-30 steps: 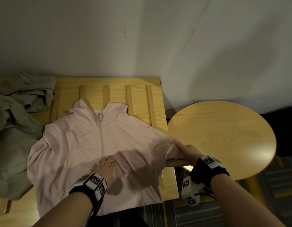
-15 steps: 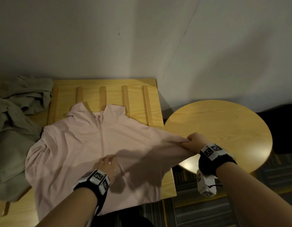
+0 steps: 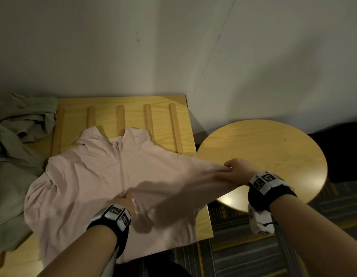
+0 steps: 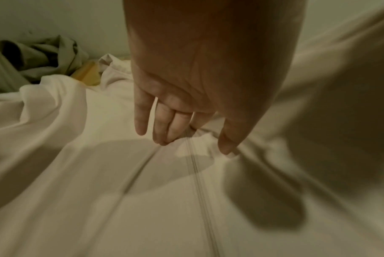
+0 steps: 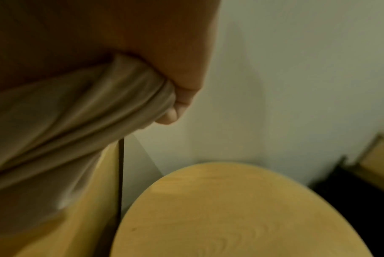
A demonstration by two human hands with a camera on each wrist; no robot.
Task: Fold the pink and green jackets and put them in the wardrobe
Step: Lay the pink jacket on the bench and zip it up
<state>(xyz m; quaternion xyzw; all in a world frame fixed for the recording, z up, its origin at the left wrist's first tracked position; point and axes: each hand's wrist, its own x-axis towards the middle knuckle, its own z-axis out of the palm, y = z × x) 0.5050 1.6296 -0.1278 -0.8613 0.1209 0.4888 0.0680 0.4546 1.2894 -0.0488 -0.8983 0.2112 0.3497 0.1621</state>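
The pink jacket (image 3: 97,176) lies front up, zipped, on the slatted wooden bench (image 3: 133,108). My left hand (image 3: 124,198) presses straight fingertips (image 4: 162,139) on the jacket beside its zip (image 4: 197,173). My right hand (image 3: 236,169) grips the jacket's right sleeve (image 3: 203,178) and holds it stretched out over the gap toward the round table; in the right wrist view the bunched sleeve cloth (image 5: 87,113) fills the fist. The green jacket (image 3: 11,156) lies crumpled at the bench's left end.
A round wooden table (image 3: 273,152) stands right of the bench, a little lower, with a narrow gap between them. A white wall (image 3: 173,47) runs behind both. Dark striped floor (image 3: 253,256) shows below the table. No wardrobe is in view.
My right hand has pulled the sleeve out to the right and upward, from the bench's corner to over the round table's edge. The left hand stayed pressing on the jacket's middle.
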